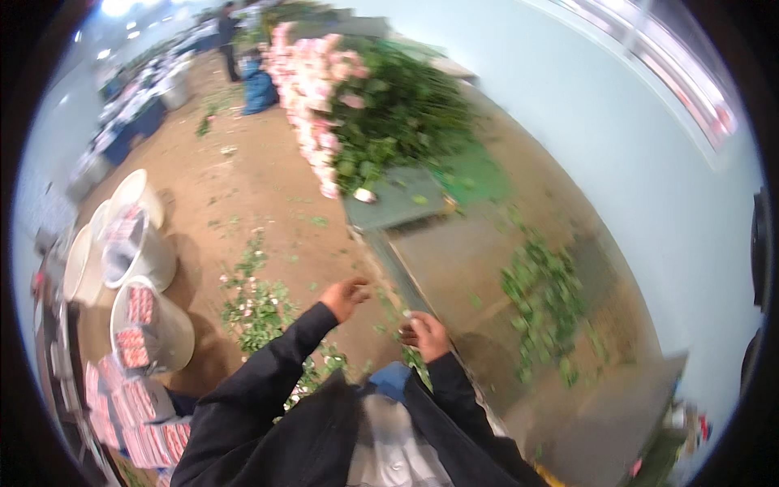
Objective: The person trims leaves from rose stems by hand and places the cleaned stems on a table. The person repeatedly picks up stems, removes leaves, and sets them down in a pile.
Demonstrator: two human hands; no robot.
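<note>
My left hand (345, 298) is held out over the brown floor, its fingers apart and slightly bent, with nothing seen in it. Close by on the right, my right hand (424, 333) has curled fingers near the table's edge; a small pale thing shows at its fingertips, too blurred to name. Beyond both hands, a large pile of pink roses (310, 91) with long leafy green stems (414, 103) lies on the table (395, 198), blooms towards the left. A single pale rose (364, 195) lies at the pile's near corner.
Cut leaves (541, 298) lie right, and leaves with petals (255, 310) cover the floor left. White buckets (155, 329), some with wrapped flowers, stand left, above wrapped pink bundles (143, 405). A person (227, 39) stands far back beside a blue sack (258, 90). A pale wall (584, 122) runs along the right.
</note>
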